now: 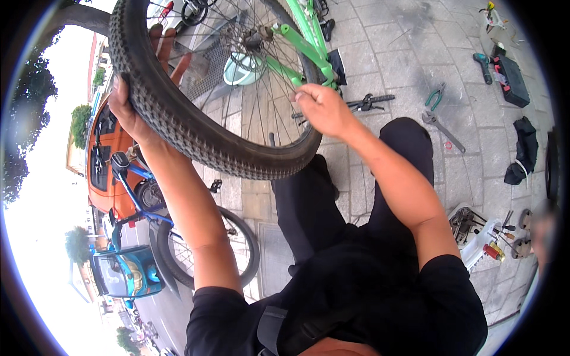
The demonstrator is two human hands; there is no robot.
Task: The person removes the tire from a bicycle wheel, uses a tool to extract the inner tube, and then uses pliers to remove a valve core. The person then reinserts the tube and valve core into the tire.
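A bicycle wheel with a black knobbly tyre (pixel 208 139) is raised in front of me, tilted, and its thin spokes meet at a dark hub (pixel 254 39). My left hand (pixel 126 107) wraps round the tyre at its left side, thumb outside and fingers showing past the inner edge. The green bicycle fork (pixel 301 43) reaches to the hub from the upper right. My right hand (pixel 326 111) is closed beside the lower fork and the wheel's right side, thumb and forefinger pressed together. What lies between those fingers, if anything, is too small to tell.
Handlebars (pixel 371 102) sit beyond my right hand. On the paving lie green-handled pliers (pixel 437 98), an adjustable wrench (pixel 444 132), a drill (pixel 483 67), a dark toolbox (pixel 512 82) and a white tool tray (pixel 478 243). A pale basin (pixel 242 70) shows through the spokes; a blue bicycle (pixel 139 199) stands left.
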